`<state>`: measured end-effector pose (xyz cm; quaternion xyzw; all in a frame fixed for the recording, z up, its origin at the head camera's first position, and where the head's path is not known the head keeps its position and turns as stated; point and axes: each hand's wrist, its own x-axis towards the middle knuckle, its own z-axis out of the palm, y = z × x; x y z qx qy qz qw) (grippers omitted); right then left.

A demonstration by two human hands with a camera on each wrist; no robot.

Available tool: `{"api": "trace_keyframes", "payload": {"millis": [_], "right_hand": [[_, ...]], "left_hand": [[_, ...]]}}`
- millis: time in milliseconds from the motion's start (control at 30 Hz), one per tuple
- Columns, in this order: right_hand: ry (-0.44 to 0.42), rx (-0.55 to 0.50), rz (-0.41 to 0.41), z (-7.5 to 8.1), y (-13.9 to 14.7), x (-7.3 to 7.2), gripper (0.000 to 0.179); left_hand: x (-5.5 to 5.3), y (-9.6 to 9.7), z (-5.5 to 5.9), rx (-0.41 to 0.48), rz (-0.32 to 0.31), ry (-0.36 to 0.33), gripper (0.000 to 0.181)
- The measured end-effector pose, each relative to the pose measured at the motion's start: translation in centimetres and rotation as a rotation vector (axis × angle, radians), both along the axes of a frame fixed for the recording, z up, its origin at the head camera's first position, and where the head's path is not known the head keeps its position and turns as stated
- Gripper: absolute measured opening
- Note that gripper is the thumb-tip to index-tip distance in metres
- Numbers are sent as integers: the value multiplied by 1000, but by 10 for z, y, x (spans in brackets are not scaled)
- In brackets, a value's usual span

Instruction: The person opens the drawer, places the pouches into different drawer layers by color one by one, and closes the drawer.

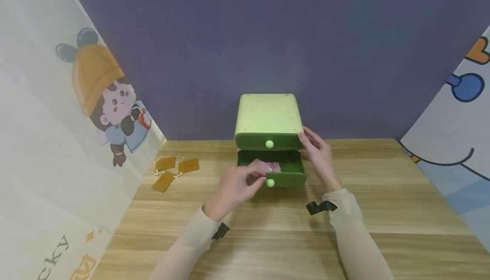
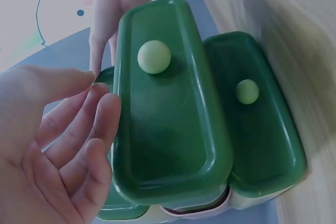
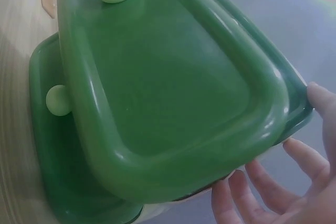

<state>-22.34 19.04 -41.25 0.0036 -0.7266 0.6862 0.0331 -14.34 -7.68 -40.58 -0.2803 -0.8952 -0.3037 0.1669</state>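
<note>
Nearest, two pale sleeves (image 1: 187,241) reach in over a wood-grain table (image 1: 291,250), with a dark clip (image 1: 321,207) at each wrist. The left hand (image 1: 235,186) is at the front of a pulled-out green drawer (image 1: 289,180), its fingers bent and the tips of thumb and forefinger brought together. Whether those tips pinch anything cannot be told. Just beside them, inside the drawer, lies a pink pouch (image 1: 274,167). A round, pale green knob (image 1: 270,183) sits on the drawer's front, next to the left thumb.

The drawer belongs to a small pale green cabinet (image 1: 269,112) standing upright on the table. Below the pulled-out drawer, the left wrist view shows a closed lower drawer (image 2: 268,129); above it is a closed top drawer (image 1: 250,141). The right hand (image 1: 320,158) rests against the cabinet's right side, thumb at the corner of the top drawer's front, fingers spread along the side. The two hands are apart.

Well to the left of the cabinet, three small brown pouches (image 1: 166,163) with pale strings lie near one another. Farther back rises a blue-grey wall (image 1: 268,37), between a left panel (image 1: 30,122) printed with a cartoon figure and a printed right panel (image 1: 440,144).
</note>
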Motion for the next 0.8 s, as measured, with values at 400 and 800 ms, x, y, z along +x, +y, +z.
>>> {"api": "trace_keyframes", "payload": {"millis": [400,800], "right_hand": [[-9,1,7,0,2,2,72],[-16,-7,12,-1,1,0,71]], "left_hand": [[7,4,-16,-128,6,-31,13],[6,12,-29,-124,1,-30,18]]}}
